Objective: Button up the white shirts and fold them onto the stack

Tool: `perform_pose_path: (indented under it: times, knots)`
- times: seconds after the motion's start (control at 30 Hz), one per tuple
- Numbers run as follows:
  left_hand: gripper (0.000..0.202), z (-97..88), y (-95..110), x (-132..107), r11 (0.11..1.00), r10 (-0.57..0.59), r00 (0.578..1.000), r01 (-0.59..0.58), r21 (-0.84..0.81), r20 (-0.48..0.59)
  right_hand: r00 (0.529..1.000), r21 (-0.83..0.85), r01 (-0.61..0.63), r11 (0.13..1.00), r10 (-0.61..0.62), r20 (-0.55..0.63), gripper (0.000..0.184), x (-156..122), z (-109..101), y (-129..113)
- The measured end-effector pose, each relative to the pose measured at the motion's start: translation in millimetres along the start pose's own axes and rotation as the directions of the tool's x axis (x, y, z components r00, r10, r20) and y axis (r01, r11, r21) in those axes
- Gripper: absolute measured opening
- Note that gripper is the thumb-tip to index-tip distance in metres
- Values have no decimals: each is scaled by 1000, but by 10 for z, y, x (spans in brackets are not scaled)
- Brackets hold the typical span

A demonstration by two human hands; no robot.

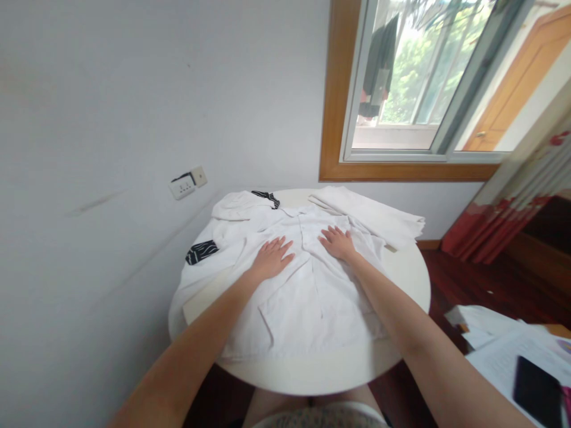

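A white button-front shirt (pixel 294 309) lies spread face up on a round white table (pixel 312 375), its hem toward me. My left hand (pixel 270 259) rests flat on the left side of the shirt's chest, fingers spread. On the other side of the button line, my right hand (pixel 338 242) also lies flat with fingers apart. Neither hand grips the cloth. At the left, a bunched white garment part with black-and-white patterned trim (pixel 203 252) lies beside the shirt. Folded white cloth (pixel 370 214) lies at the table's back right.
A wall socket (pixel 182 187) sits on the wall behind the table's left side. The window (pixel 401 172) has a wooden frame. To the right hang red and white curtains (pixel 486 229). Papers (pixel 499 351) and a dark phone (pixel 539 392) lie at the lower right.
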State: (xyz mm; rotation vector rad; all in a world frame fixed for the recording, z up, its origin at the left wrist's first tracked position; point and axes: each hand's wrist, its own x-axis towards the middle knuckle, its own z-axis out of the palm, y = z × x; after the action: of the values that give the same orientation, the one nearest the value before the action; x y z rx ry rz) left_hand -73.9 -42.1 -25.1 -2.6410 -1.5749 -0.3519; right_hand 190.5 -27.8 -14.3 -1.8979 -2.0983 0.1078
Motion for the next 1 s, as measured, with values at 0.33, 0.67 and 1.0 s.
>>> perform_pose_path:
  times: [0.33, 0.67, 1.0]
  knots:
    - [36, -603, 579, -413, 996, 42, 998, -45, -82, -46, 869, 138, 493, 859, -478, -128, 23, -798, -586, -280]
    - [35, -714, 766, -771, 996, -59, 988, 67, -52, 145, 945, -30, 311, 950, -313, -93, 19, -1308, -420, -279]
    - [26, -835, 1179, -1009, 914, 89, 965, 20, -405, 247, 946, 292, 325, 900, -314, -83, 25, -1332, -547, -161]
